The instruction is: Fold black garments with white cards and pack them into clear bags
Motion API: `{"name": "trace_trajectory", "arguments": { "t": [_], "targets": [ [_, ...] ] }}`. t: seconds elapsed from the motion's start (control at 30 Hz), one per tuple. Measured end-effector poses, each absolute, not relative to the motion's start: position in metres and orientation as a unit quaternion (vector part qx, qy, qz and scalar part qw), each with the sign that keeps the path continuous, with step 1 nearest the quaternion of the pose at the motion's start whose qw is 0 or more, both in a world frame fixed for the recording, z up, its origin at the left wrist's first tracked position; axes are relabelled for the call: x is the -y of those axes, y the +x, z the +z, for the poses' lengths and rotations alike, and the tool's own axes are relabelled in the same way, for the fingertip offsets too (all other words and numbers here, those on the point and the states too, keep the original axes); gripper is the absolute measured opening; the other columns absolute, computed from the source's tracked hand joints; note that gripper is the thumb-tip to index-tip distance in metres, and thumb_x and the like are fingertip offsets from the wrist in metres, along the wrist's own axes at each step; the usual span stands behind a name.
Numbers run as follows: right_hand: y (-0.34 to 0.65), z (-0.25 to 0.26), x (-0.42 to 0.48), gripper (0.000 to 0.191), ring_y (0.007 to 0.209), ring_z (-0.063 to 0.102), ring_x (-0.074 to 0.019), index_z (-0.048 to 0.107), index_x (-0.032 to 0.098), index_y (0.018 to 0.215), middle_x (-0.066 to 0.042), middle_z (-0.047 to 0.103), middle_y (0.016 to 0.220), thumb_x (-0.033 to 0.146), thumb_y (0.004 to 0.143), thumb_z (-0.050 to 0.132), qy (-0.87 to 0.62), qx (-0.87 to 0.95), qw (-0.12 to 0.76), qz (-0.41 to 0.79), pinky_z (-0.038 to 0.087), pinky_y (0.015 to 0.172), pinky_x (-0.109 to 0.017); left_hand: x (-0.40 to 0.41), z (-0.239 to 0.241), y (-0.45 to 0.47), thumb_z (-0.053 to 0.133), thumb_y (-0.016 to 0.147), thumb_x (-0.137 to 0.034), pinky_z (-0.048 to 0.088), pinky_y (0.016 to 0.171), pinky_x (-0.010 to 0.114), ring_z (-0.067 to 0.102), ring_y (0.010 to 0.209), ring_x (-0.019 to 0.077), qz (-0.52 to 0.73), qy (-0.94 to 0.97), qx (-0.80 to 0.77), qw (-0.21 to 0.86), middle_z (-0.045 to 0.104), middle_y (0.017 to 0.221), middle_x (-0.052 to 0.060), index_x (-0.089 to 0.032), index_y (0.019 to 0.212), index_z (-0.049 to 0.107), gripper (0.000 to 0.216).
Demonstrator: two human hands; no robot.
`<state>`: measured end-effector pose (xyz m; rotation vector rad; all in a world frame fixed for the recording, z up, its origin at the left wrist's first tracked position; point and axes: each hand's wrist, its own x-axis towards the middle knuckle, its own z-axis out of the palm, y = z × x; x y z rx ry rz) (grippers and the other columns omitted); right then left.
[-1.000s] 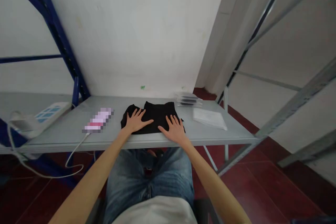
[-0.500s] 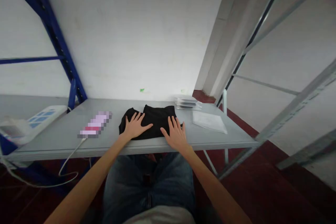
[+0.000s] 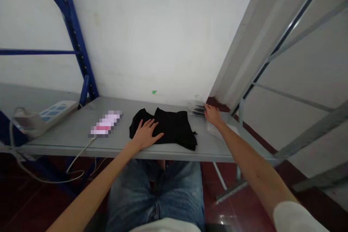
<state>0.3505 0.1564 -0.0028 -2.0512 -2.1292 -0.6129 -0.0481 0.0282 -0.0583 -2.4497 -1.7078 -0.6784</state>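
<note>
Black garment lay flat on the grey table, close to the table's front edge, a small tab poking out at its right side. Nearest, below the garment: the person's blue jeans. Dark red floor showed lower right of the garment. White cable hung in a loop lower left of the garment, its upper end meeting the phone. Left hand rested palm down on the garment's left part, fingers spread wide and flat against the cloth. Phone lay left of the garment, apart from it, screen pixelated. Farther left of the garment, a white power strip with blue panels. Flat white packet lay right of the garment, partly hidden by the right forearm. Right hand was beyond the garment's far right corner, at the right end of a stack of flat packets. Its fingers were close together and bent; could not tell whether they gripped a packet. Blue steel upright rose behind and left of the garment. Farthest, behind the garment: white wall, marked with small green patches.
</note>
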Motion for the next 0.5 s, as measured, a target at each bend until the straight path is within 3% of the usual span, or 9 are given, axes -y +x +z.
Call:
{"name": "trace_trajectory", "arguments": {
  "t": [0.1,0.23,0.37,0.5],
  "targets": [
    [0.351,0.001,-0.161,0.049,0.122,0.056,-0.0305,0.056,0.021,0.149,-0.019,0.062,0.141,0.017,0.102,0.043,-0.685,0.697,0.052,-0.204,0.042,0.101,-0.046,-0.026,-0.066,-0.051,0.051,0.098,-0.062,0.023,0.128,0.061,0.037,0.155,0.0334,-0.211,-0.804,0.556,0.011,0.044,0.165,0.013,-0.022,0.15,0.056,0.066],
    [0.343,0.016,-0.161,0.045,0.12,0.054,-0.0297,0.068,0.017,0.136,-0.02,0.066,0.131,0.011,0.101,0.04,-0.674,0.702,0.065,-0.221,0.038,0.1,-0.045,-0.022,-0.062,-0.053,0.054,0.099,-0.057,0.016,0.13,0.063,0.041,0.153,0.0326,-0.272,-0.798,0.536,0.038,0.048,0.162,0.014,-0.021,0.147,0.056,0.061],
    [0.314,0.034,-0.138,0.045,0.123,0.051,-0.0326,0.067,0.018,0.139,-0.018,0.067,0.131,0.019,0.105,0.038,-0.652,0.678,0.206,-0.269,0.039,0.099,-0.045,-0.014,-0.053,-0.053,0.058,0.099,-0.046,0.018,0.131,0.058,0.048,0.147,0.0292,-0.375,-0.769,0.511,0.084,0.055,0.156,0.014,-0.022,0.149,0.05,0.056],
    [0.258,0.032,-0.085,0.046,0.124,0.05,-0.0319,0.065,0.023,0.144,-0.014,0.066,0.134,0.021,0.105,0.041,-0.583,0.686,0.331,-0.28,0.038,0.105,-0.046,-0.007,-0.048,-0.054,0.063,0.096,-0.038,0.025,0.13,0.055,0.047,0.148,0.0296,-0.436,-0.742,0.496,0.114,0.05,0.159,0.015,-0.021,0.158,0.035,0.07]
  ]
}}
